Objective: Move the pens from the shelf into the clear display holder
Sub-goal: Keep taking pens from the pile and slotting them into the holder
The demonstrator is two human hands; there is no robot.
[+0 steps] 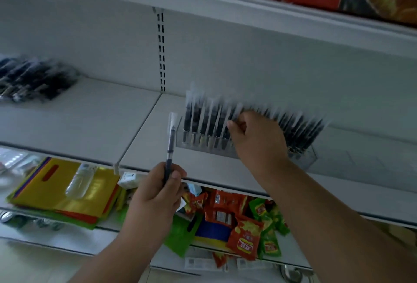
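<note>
Pens: most already stand upright in rows in the clear display holder on the white shelf; a loose pile of pens lies at far left of the same shelf, well apart from the holder; blurred, can't count.
Pen in hand: one black pen w/ clear cap, held upright, cap end up, just left of the holder's left end.
Left hand: fingers and thumb wrapped round the pen's lower barrel — firm grip.
Right hand: in among the standing pens mid-holder, fingertips curled at the cap tops; whether it pinches one or just parts them, can't tell — motion blur.
Step, as I read it: seat the held pen in a free slot.
How to do it well: keep pen vertical, lower tip-first, don't knock neighbours; use right hand to hold the row apart and steady.
Risk: leaning pens at right end could topple.
Lower shelf: snack packets, gold bags — ignore.
</note>
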